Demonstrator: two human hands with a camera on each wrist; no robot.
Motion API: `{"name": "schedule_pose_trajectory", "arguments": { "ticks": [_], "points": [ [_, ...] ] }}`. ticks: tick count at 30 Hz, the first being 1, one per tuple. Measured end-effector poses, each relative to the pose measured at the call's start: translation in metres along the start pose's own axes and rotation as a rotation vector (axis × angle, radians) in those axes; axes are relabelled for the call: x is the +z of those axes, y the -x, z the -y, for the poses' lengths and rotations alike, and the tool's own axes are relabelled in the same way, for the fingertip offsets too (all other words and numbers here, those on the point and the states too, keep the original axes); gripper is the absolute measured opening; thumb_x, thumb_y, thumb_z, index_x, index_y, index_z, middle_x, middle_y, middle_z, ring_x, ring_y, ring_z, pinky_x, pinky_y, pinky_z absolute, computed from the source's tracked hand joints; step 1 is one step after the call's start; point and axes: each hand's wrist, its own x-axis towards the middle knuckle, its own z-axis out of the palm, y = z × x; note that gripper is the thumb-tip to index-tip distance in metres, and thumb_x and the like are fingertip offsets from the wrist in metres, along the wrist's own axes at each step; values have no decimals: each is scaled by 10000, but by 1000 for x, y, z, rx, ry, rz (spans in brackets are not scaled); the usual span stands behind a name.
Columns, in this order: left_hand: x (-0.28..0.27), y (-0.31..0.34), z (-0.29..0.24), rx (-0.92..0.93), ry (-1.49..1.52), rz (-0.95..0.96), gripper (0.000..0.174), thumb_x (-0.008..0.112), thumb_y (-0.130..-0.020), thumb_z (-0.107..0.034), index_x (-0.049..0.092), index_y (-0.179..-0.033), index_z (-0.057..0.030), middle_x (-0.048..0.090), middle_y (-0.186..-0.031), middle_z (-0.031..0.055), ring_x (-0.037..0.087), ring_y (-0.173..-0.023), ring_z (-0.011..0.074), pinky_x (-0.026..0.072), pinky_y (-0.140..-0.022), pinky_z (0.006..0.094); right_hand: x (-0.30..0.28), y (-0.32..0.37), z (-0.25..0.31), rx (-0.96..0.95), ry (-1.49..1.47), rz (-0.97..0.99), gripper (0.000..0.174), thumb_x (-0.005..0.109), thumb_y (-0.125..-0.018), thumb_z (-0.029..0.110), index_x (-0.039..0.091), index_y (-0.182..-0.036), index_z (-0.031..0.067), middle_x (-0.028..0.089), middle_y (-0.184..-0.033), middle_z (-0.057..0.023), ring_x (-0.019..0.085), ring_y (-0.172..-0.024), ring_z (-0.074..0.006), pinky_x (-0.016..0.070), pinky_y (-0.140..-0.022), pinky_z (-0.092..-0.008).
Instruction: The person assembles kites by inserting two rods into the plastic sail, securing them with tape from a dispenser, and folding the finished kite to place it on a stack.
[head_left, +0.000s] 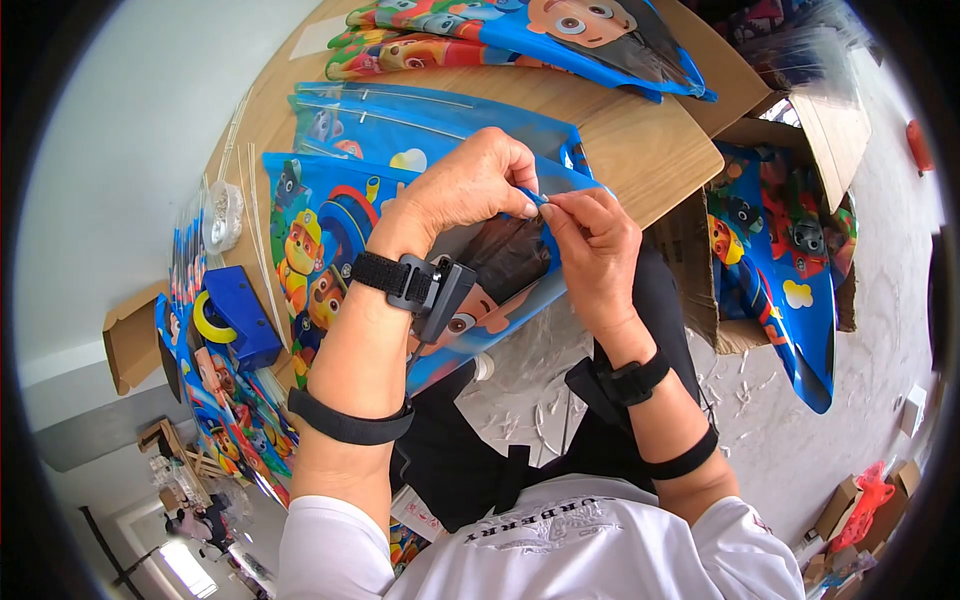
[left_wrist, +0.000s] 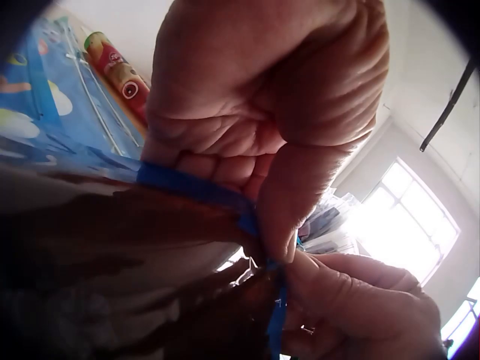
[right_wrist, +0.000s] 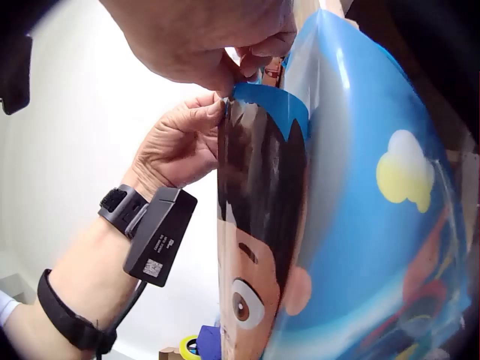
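Both hands pinch the blue edge of the cartoon kite sheet. The left hand takes it from above and the right hand is just beside, with the fingertips almost touching. The sheet lies on the wooden table and hangs over its near edge. If the hands pull apart too hard, I think the thin film can tear or crease at the pinch. Its long axis seems to run left to right, and the pinched tip points right.

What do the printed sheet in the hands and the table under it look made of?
Printed sheet: probably thin plastic film, glossy; it reflects light and curves loosely where the left hand and right hand pinch its blue edge. Table: pale wood or wood veneer, matt, with visible grain.
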Motion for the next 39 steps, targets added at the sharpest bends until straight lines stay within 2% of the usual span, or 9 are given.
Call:
{"name": "schedule_pose_trajectory", "arguments": {
  "ticks": [4, 6, 9, 18, 26, 30, 32, 36, 39],
  "points": [
    [-1, 0, 2, 2, 11, 6, 87, 664, -682, -11, 610, -741, 23, 586, -651, 12, 511, -603, 68, 425, -571, 222, 2, -1, -8, 18, -67, 5, 76, 663, -761, 48, 650, -801, -16, 578, -680, -97, 556, -606, -166, 434, -561, -272],
    [-1, 0, 4, 1, 42, 17, 84, 653, -687, -17, 612, -748, 24, 584, -650, 10, 508, -602, 68, 423, -571, 221, 3, 0, -13, 235, -236, 59, 88, 659, -774, 49, 645, -800, -33, 584, -645, -58, 524, -587, -100, 422, -542, -249],
    [-2, 0, 5, 33, 46, 20, 90, 623, -697, -38, 620, -754, 31, 576, -645, 4, 499, -601, 66, 417, -570, 216, 2, -2, -10, 296, -359, 86, 95, 649, -792, 47, 640, -800, -48, 580, -636, -22, 505, -586, -63, 414, -531, -220],
    [6, 1, 5, 84, 60, -90, 97, 606, -705, -67, 627, -708, 27, 560, -607, 0, 480, -588, 52, 394, -531, 213, -1, -3, -7, 320, -413, 127, 91, 637, -815, 51, 631, -801, -39, 568, -646, 0, 501, -597, -59, 415, -539, -201],
    [14, 3, 10, 140, 89, -183, 193, 628, -750, -101, 517, -614, -20, 448, -576, -49, 397, -581, 32, 333, -499, 221, -4, -7, -13, 294, -447, 175, 86, 640, -820, 58, 629, -807, -26, 558, -661, 12, 486, -605, -54, 396, -547, -189],
    [19, 7, 7, 135, 66, -226, 169, 635, -765, -114, 554, -651, -20, 472, -584, -45, 419, -585, 34, 350, -508, 223, -6, -9, -13, 280, -423, 215, 104, 632, -823, 68, 606, -780, -24, 525, -635, 20, 468, -592, -55, 391, -531, -198],
    [21, 8, 9, 166, 190, -211, 144, 634, -771, -118, 583, -683, -16, 492, -590, -41, 446, -590, 36, 364, -514, 225, -6, -9, -12, 290, -427, 229, 105, 631, -824, 69, 604, -779, -22, 523, -634, 22, 465, -591, -54, 388, -527, -200],
    [18, 10, 8, 181, 133, -211, 122, 625, -779, -113, 605, -709, -15, 505, -593, -43, 464, -585, 38, 369, -515, 218, -4, -9, -12, 303, -415, 246, 102, 628, -823, 65, 596, -769, -16, 519, -633, 25, 460, -587, -54, 379, -518, -208],
    [22, 12, 8, 81, 204, -243, 141, 613, -752, -120, 620, -719, 16, 569, -606, 14, 490, -610, 51, 421, -562, 237, -4, -10, -14, 286, -395, 264, 100, 631, -833, 70, 609, -776, -9, 525, -650, 33, 462, -605, -45, 378, -547, -186]
  ]
}}
